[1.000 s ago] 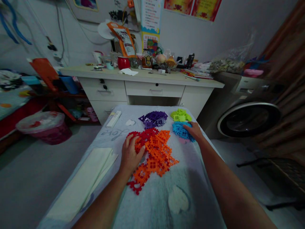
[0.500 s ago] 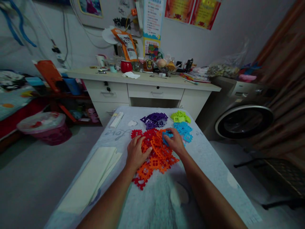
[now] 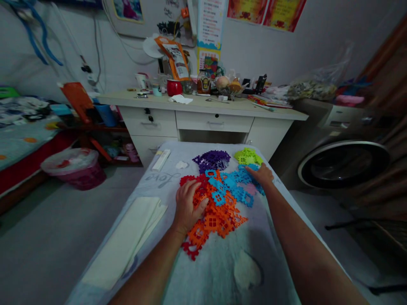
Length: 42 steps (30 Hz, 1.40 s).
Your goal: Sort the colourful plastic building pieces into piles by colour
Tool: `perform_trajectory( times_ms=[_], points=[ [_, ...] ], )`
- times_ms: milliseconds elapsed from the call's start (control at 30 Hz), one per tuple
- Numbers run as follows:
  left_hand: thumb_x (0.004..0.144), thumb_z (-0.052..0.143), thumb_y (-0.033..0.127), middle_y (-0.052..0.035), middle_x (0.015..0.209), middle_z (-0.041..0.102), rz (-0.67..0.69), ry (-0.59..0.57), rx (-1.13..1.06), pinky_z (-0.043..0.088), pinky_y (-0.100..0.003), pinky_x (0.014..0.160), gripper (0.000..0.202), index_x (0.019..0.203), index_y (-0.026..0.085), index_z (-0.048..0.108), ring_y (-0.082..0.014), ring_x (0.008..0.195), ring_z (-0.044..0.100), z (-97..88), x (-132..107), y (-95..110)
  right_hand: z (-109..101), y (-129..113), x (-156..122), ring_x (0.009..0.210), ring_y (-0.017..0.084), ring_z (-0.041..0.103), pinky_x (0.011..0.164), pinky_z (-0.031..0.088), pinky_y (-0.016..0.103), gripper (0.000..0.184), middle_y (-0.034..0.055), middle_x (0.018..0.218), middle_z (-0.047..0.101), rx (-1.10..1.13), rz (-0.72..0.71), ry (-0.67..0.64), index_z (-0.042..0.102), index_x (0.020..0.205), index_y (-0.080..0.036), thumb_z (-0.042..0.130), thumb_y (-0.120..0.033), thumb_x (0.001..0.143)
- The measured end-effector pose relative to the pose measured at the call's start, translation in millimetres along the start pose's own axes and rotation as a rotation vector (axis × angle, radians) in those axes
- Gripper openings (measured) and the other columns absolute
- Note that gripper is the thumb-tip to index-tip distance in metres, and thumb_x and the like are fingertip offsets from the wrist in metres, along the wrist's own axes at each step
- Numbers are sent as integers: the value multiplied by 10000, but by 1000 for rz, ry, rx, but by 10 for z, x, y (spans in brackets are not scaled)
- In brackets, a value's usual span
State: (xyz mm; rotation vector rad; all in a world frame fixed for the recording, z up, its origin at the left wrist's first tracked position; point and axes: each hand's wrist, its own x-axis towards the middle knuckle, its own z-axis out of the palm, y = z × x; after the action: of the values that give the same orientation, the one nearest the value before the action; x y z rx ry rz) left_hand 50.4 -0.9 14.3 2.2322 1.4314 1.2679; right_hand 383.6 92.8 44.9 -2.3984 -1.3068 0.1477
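Note:
My left hand rests with fingers apart on the left side of a pile of orange building pieces. Red pieces show at the pile's back left and front corner. Blue pieces lie scattered over the orange ones and stretch right toward my right hand. That hand lies over the right end of the blue pieces, fingers stretched out. Behind are a purple heap and a lime-green heap of the same flat, notched kind.
Folded cream cloth and a white narrow box lie on the left of the cloth-covered table. Beyond it stands a white desk crowded with items. A washing machine is at right, a pink bin at left.
My right hand has moved right, off the middle of the pile. Blue pieces now spread across the orange ones. My left hand stays on the pile; the view has shifted slightly.

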Motion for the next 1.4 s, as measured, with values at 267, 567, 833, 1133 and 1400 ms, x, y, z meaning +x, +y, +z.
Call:
perform_trajectory(
  times_ms=[267, 567, 833, 1133, 1400],
  points=[
    [762, 671, 483, -103, 1360, 545, 17, -182, 127, 331, -567, 1100, 600, 1292, 222, 565, -346, 1327, 399, 91, -22, -28, 256, 24, -129, 1189, 328, 552, 993, 416, 464, 780, 178, 1315, 565, 100, -115, -81, 434, 1360, -174, 645, -574, 724],
    [826, 585, 301, -99, 1289, 592, -3, -113, 68, 363, -551, 1093, 426, 1244, 217, 579, -304, 1257, 479, 142, 0, -73, 196, -85, -553, 954, 247, 588, 911, 465, 402, 565, 89, 1041, 619, 556, -448, -38, 558, 1157, -148, 622, -504, 723],
    [941, 414, 292, -106, 1345, 530, -187, 61, -194, 364, -471, 1118, 404, 1334, 211, 463, -236, 1288, 472, 106, 7, -87, 22, -746, -1177, 1077, 261, 550, 973, 442, 429, 451, 101, 1141, 588, 604, -763, -82, 574, 1174, -212, 677, -384, 770],
    [936, 452, 370, -136, 1442, 397, -106, 204, -256, 302, -480, 1156, 546, 1439, 204, 319, -263, 1369, 372, -18, -7, -38, 98, -926, -1657, 1234, 266, 519, 1065, 389, 466, 593, 141, 1351, 544, 585, -889, -208, 391, 1426, -204, 570, -331, 875],
    [832, 588, 272, -148, 1387, 427, -160, 205, 19, 338, -497, 1127, 612, 1400, 190, 376, -298, 1343, 388, 20, 32, -63, 136, -602, -1593, 1292, 348, 440, 1081, 302, 564, 738, 147, 1391, 520, 141, -932, -283, 446, 1418, -225, 709, -412, 754]
  ],
)
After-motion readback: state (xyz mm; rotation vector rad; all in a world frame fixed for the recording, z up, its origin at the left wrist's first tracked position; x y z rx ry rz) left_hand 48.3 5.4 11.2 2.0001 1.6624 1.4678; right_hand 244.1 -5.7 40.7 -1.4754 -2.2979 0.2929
